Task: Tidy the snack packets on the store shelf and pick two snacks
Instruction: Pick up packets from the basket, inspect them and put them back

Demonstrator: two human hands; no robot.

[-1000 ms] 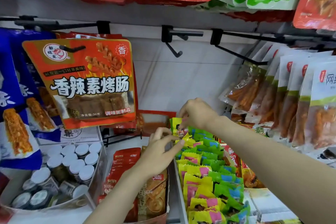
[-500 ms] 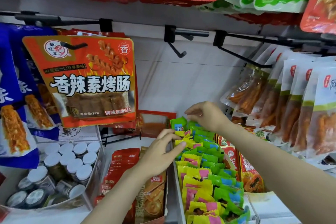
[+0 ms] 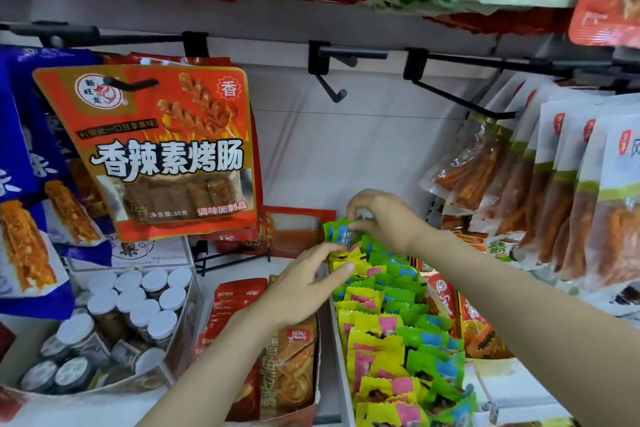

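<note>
At the far end of the tray of small packets, the right hand pinches a green-and-blue snack packet between curled fingers. The left hand reaches in from the left with fingers extended, fingertips touching the yellow packets just below. An orange sausage-snack bag hangs on a hook at left.

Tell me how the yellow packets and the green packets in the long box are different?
The yellow packets have pink labels and fill the left row; the green packets have blue labels and fill the right row. The right hand pinches a green packet at the far end, while the left hand reaches to the yellow row. Both kinds are small, crinkle-edged and stand packed together in one white box.
</note>
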